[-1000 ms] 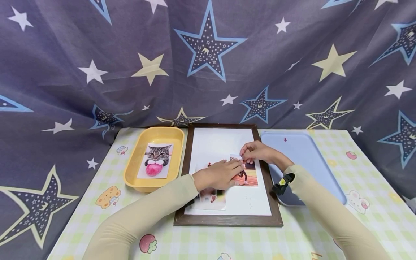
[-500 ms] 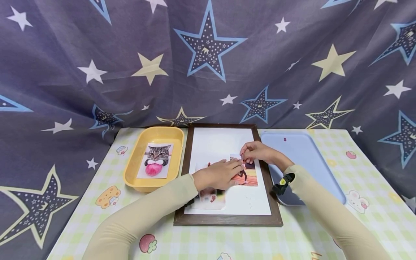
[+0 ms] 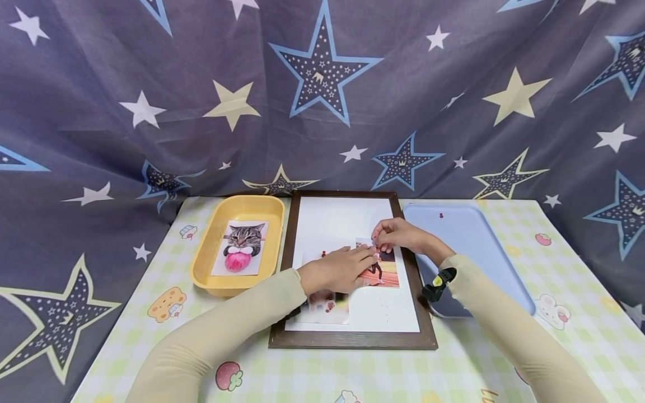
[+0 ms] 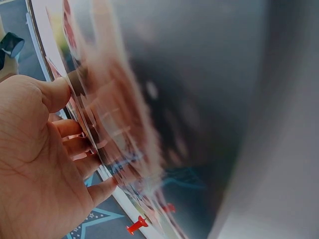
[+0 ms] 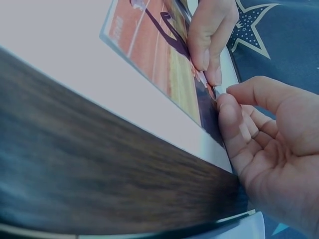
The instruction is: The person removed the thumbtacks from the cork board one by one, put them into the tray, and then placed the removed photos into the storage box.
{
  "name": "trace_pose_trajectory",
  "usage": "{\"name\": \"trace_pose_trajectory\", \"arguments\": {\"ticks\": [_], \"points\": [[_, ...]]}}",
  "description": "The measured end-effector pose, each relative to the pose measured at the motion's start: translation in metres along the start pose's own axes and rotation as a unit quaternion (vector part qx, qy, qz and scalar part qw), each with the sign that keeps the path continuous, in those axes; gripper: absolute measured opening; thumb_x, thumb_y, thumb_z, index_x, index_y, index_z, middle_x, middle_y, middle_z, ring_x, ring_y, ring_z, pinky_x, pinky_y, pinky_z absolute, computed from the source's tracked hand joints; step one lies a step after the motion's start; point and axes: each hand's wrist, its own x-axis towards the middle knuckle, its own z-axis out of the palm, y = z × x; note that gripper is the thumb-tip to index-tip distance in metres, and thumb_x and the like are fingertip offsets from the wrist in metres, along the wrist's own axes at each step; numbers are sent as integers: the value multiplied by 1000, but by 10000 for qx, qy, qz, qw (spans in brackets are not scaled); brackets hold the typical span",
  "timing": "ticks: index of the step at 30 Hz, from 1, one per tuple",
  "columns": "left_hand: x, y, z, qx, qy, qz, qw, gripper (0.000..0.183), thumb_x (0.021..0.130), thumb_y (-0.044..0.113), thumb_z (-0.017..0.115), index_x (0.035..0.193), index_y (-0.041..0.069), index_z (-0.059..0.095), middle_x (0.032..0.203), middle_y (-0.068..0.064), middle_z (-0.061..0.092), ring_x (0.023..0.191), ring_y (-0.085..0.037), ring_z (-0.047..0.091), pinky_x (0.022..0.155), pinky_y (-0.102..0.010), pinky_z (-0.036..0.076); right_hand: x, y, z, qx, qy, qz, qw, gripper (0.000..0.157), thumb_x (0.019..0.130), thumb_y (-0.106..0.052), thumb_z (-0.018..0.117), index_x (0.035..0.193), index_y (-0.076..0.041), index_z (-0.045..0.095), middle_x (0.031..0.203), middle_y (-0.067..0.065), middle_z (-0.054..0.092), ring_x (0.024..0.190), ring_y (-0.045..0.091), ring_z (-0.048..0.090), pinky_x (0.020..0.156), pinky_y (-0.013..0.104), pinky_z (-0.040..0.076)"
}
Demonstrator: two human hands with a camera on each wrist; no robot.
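Note:
A framed white board lies on the table, its brown frame all round it. On its right half is a photo of a runner on a red track. My left hand lies across this photo with fingers straight, pressing its left part. At the photo's upper edge my right hand pinches a push pin, mostly hidden by thumb and fingertips in the right wrist view. Partly under my left hand and wrist is an animal photo, with red push pins through it.
Left of the board stands a yellow tray holding a cat photo. To the right lies a blue tray with a red push pin near its far edge. A starred curtain hangs behind the table.

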Motion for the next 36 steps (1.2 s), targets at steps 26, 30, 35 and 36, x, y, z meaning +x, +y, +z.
{"name": "trace_pose_trajectory", "arguments": {"ticks": [26, 30, 35, 36], "points": [[2, -2, 3, 41, -10, -15, 10000, 63, 110, 40, 37, 165, 16, 18, 173, -3, 11, 160, -20, 11, 129, -43, 21, 1, 3, 0, 34, -18, -96, 9999, 16, 98, -3, 59, 107, 9, 61, 81, 2, 66, 69, 10, 62, 64, 21, 54], [1, -2, 3, 32, -27, -22, 10000, 63, 110, 40, 37, 165, 16, 17, 173, -3, 9, 160, -20, 11, 129, -43, 20, 2, 4, -1, 38, -29, -119, 9999, 15, 98, -3, 58, 107, 8, 61, 81, 2, 65, 69, 10, 62, 64, 21, 54], [2, -1, 3, -21, -18, -18, 10000, 64, 110, 41, 37, 165, 16, 16, 173, -4, 9, 160, -20, 11, 129, -44, 20, 0, 4, -1, 148, -102, -188, 9997, 15, 99, -4, 58, 108, 8, 61, 82, 1, 67, 71, 10, 63, 66, 22, 55], [2, -1, 3, -28, -6, -16, 10000, 64, 110, 40, 37, 165, 16, 17, 173, -4, 10, 160, -20, 11, 129, -44, 20, 0, 4, -1, 172, -115, -199, 9996, 15, 99, -4, 58, 109, 8, 61, 83, 1, 67, 71, 10, 63, 67, 22, 55]]}}
